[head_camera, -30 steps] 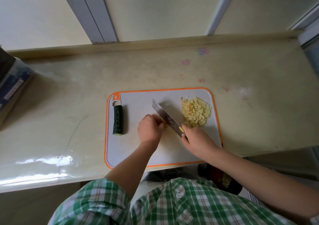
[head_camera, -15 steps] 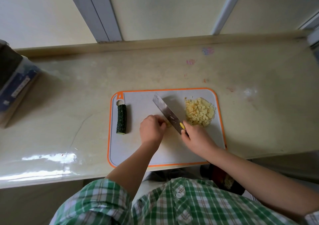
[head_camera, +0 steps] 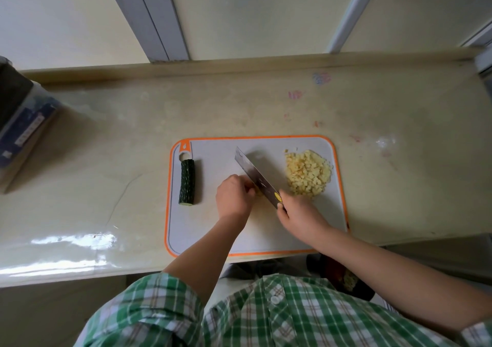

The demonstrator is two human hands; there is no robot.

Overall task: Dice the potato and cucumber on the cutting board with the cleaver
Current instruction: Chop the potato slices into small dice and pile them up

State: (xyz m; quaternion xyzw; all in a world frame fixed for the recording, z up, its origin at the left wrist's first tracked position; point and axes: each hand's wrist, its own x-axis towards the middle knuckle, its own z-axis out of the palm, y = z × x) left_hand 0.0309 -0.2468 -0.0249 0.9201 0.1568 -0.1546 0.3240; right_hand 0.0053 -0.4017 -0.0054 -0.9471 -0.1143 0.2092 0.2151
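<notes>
A grey cutting board (head_camera: 202, 235) with an orange rim lies on the counter. On its right part sits a heap of diced potato (head_camera: 308, 172). A dark green cucumber piece (head_camera: 187, 182) lies along the board's left side. My right hand (head_camera: 300, 215) grips the cleaver (head_camera: 255, 175) by its handle, blade pointing up and left on the board's middle. My left hand (head_camera: 234, 197) is curled just left of the blade, pressing on a small pale potato piece (head_camera: 258, 193) that is mostly hidden under the fingers.
The pale counter (head_camera: 106, 160) ends at a front edge just below the board. A box in clear wrap (head_camera: 18, 128) stands at the far left. A raised ledge and wall run behind. Below the counter edge is a dark object with red and yellow.
The camera view has shifted a little, so everything sits further right in frame. Both hands and the cleaver stay at the same spot on the board, with only slight movement.
</notes>
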